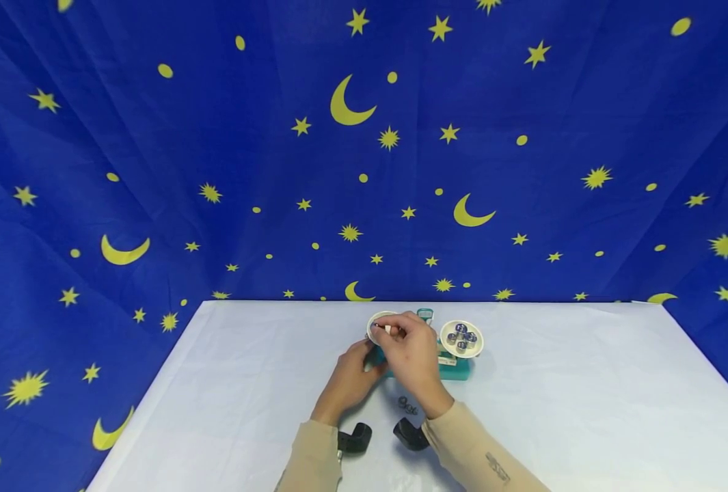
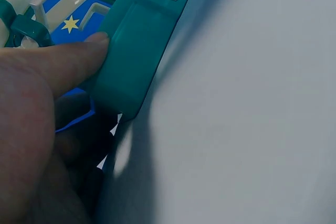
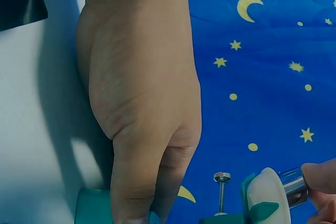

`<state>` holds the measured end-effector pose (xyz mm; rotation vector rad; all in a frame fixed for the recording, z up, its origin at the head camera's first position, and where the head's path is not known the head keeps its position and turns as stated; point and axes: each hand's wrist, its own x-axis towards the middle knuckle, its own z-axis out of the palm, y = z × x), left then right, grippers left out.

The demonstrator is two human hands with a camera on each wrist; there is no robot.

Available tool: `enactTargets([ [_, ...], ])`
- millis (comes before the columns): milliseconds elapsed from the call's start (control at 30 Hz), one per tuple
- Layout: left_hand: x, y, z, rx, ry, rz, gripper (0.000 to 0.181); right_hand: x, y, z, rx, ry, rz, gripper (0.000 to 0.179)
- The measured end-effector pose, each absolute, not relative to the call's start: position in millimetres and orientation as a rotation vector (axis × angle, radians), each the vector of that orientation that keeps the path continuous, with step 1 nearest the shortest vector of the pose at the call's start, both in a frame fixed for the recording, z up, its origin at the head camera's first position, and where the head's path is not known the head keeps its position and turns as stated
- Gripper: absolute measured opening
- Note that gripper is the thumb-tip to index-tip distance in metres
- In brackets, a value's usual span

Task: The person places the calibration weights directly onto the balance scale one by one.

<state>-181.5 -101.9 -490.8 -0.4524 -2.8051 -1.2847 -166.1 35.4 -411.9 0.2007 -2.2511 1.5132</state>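
Observation:
A teal student balance (image 1: 454, 370) with two white pans stands on the table. Over its left pan (image 1: 370, 324), my right hand (image 1: 409, 348) reaches across and pinches a shiny metal cylinder weight (image 3: 294, 186) between fingertips and thumb, right at the pan in the right wrist view. My left hand (image 1: 348, 379) holds the left end of the balance's base (image 2: 128, 59), its thumb (image 2: 84, 56) pressed on the edge and its other fingers in shadow beside it. The right pan (image 1: 473, 350) bears several metal cylinder weights (image 1: 461, 328).
Some small metal pieces (image 1: 408, 406) lie on the white table (image 1: 560, 396) between my forearms. Black wrist mounts (image 1: 356, 439) stick out below both wrists. Behind the table hangs a blue curtain (image 1: 523, 184) with yellow stars and moons.

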Motion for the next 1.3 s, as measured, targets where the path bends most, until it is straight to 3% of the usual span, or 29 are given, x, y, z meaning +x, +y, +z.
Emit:
enactTargets([
  [1300,-179.8,-101.4,-488.6,-0.438,-2.825,-1.309,0.055,-169.3,35.1,-406.7,0.205,-2.401,1.334,0.011],
])
